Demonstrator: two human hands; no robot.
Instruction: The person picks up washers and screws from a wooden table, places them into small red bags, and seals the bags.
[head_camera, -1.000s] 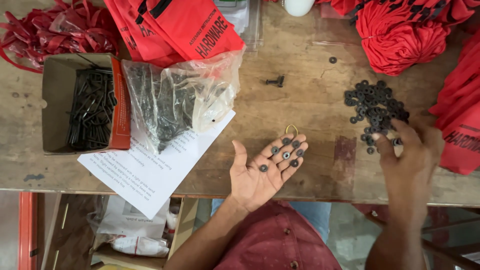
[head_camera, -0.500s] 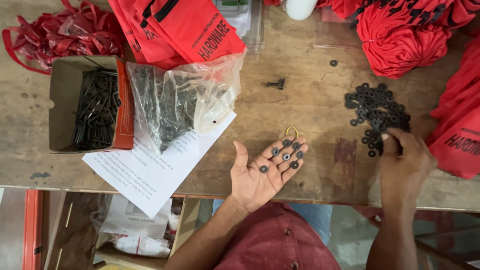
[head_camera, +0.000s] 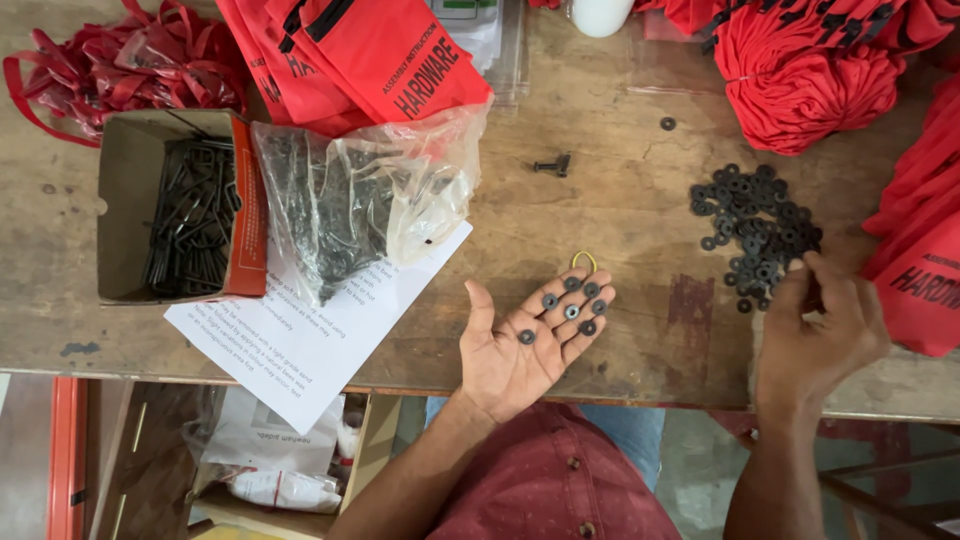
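A small open cardboard box (head_camera: 130, 190) with a red outer side stands at the left of the tabletop (head_camera: 620, 230), filled with dark metal pieces. Just right of it lies a clear plastic bag (head_camera: 370, 195) of dark hardware, resting partly on a white printed sheet (head_camera: 300, 340) that overhangs the near edge. Red fabric pouches with black zips and black lettering (head_camera: 370, 55) lie at the far middle, overlapping the bag's far end. More red pouches (head_camera: 925, 260) lie at the right edge. Below the tabletop, a white plastic packet (head_camera: 265, 455) sits in a box.
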